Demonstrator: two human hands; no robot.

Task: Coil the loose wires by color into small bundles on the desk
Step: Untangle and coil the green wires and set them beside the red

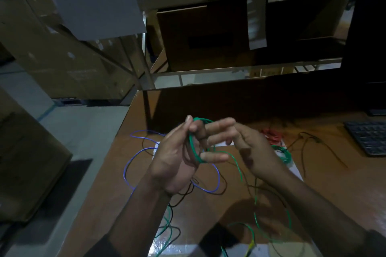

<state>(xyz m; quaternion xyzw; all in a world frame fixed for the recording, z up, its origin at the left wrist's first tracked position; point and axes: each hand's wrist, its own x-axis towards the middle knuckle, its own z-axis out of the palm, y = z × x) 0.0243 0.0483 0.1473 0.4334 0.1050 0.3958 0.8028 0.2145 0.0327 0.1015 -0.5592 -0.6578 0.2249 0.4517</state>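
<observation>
Our left hand [177, 160] gripping a green wire coil [194, 146] above the surface [323, 183], our right hand [246, 146] open with fingers straight beside it, blue wire [129, 165] lying below

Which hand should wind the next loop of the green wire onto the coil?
The right hand. The left hand already holds the coiled green wire around its fingers, while the right hand's fingers are straight beside the coil, near the loose green tail.
</observation>
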